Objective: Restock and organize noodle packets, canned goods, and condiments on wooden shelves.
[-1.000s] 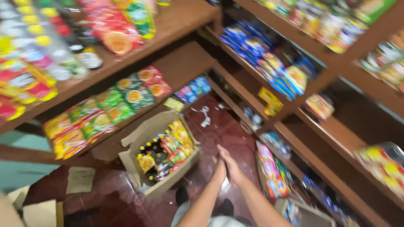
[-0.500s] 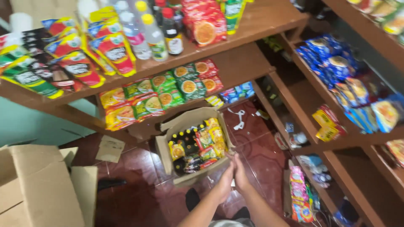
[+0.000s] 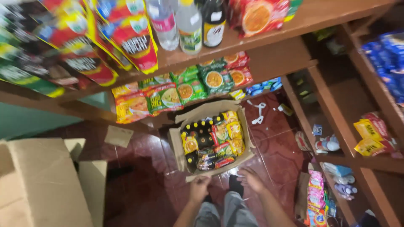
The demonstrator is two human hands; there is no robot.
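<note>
Cardboard box (image 3: 176,147) on the red tiled floor (image 3: 143,185), packed with yellow, red and black snack packets (image 3: 212,141). Left hand (image 3: 199,187) curled on the near flap; right hand (image 3: 251,178) spread just beside the edge. Beyond, green and orange noodle packets (image 3: 185,90) on a wooden shelf (image 3: 273,59); higher, clear bottles (image 3: 176,23).

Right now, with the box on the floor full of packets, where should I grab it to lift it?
Grab the box low on its two long side walls, one hand each side, coming from above. It is open and packed full, and its flaps look floppy, so they would probably bend. The left hand and right hand sit at its near edge.
</note>
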